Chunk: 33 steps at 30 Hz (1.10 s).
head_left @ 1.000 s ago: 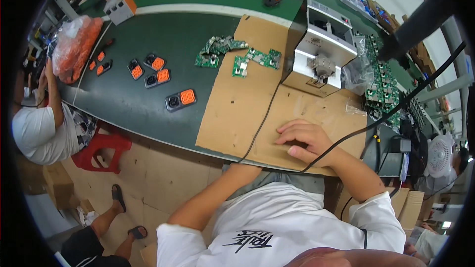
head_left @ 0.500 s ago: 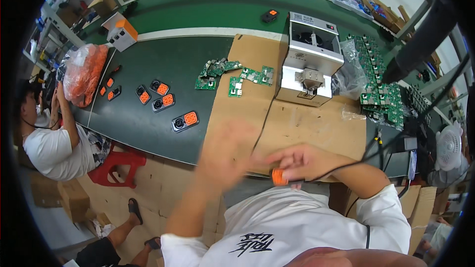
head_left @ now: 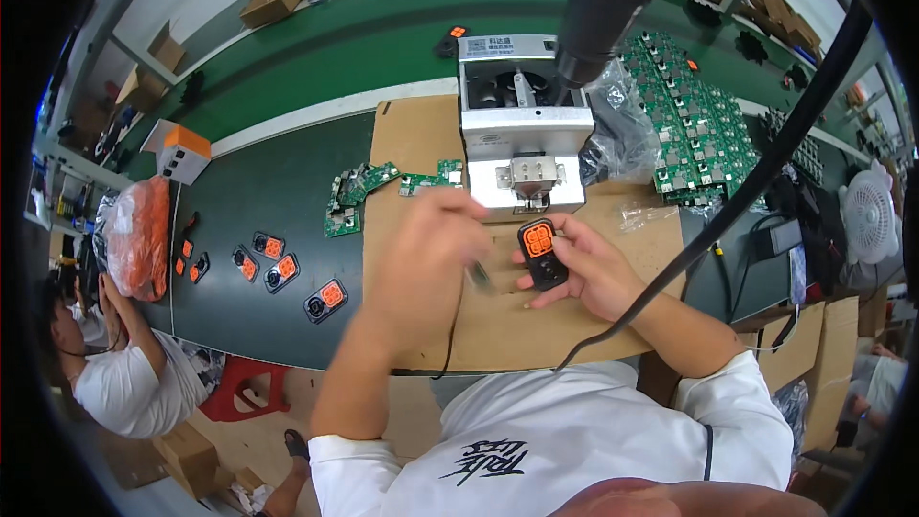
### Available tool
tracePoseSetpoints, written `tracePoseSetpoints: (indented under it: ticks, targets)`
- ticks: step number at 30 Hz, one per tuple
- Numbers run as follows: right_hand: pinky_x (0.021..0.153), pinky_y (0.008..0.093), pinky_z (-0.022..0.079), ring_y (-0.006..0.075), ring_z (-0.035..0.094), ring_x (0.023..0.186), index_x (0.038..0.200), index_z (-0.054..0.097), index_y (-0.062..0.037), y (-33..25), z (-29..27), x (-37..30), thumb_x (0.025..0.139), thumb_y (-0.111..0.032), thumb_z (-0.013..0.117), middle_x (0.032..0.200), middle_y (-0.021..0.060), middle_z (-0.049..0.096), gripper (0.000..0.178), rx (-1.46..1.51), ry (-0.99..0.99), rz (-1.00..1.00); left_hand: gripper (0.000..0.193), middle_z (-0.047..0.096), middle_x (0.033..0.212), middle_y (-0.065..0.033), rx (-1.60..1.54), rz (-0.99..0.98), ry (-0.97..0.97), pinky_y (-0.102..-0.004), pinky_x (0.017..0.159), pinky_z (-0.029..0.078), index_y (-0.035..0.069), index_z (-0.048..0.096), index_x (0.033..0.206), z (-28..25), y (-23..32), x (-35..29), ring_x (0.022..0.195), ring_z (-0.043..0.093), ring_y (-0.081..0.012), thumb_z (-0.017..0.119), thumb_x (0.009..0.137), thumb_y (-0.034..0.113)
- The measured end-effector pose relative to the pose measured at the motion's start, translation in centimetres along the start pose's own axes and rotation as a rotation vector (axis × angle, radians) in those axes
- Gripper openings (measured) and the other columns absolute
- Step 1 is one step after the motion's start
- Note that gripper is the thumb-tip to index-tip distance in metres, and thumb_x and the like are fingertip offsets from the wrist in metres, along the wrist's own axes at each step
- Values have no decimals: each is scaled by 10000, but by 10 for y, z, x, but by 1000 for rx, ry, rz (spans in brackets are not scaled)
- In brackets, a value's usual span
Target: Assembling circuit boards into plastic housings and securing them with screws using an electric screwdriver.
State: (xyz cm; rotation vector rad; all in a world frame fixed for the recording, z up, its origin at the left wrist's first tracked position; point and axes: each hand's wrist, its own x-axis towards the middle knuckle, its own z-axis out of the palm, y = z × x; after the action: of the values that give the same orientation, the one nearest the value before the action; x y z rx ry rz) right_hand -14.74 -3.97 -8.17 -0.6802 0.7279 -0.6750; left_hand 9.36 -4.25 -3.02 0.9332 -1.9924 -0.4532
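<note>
Thick black cable (head_left: 706, 225): one, crossing over the right forearm.
Sheet of flat brown cardboard (head_left: 507, 340): one, beneath both hands.
Right hand (head_left: 601, 273): thumb and fingers pinching the oblong black case with orange four-button pad (head_left: 542, 254), held above the cardboard, pad end away from the body.
Left hand (head_left: 421, 254): just beside the case, motion-blurred; grip cannot be told.
Handling, as judged: steady the case by its side edges, keep thumb pressure off the soft-looking pad, leave its face open to the left hand, keep clear of the cable.
Loose green circuit boards (head_left: 343, 215): several, beyond the left hand.
Silver box-shaped metal machine (head_left: 526, 129): one, farther off.
</note>
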Motion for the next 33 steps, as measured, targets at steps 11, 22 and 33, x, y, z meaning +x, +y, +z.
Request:
tracePoseSetpoints:
  ticks: [11, 22, 33]
  targets:
    - [537, 216, 410, 57, 522, 596, 1078, 646, -38, -9, 0, -1, 1022, -217, 512, 723, -33, 571, 232, -408, 195, -174, 165, 513, 906, -67, -805, -597, 340, -236, 657, 477, 13, 550, 1119, 52, -9, -23, 744, 508, -115, 528, 966, 70]
    - [488, 283, 359, 61, 441, 559, 654, 560, -33, -3, 5, 1, 985, -267, 588, 569, -22, 504, 406, -545, 278, -319, 448, 623, 1010, -153, -1015, -453, -127, -295, 813, 532, 24, 411, 1216, 65, 14, -25, 925, 639, -180, 606, 847, -139]
    - [710, 307, 505, 239, 658, 809, 1170, 658, -14, -21, 3, -17, 818, -275, 765, 901, 102, 684, 451, -944, -107, -808, 540, 502, 899, -43, -456, -96, 236, -243, 702, 440, 51, 520, 1072, 73, 2, -35, 796, 517, -127, 885, 676, 81]
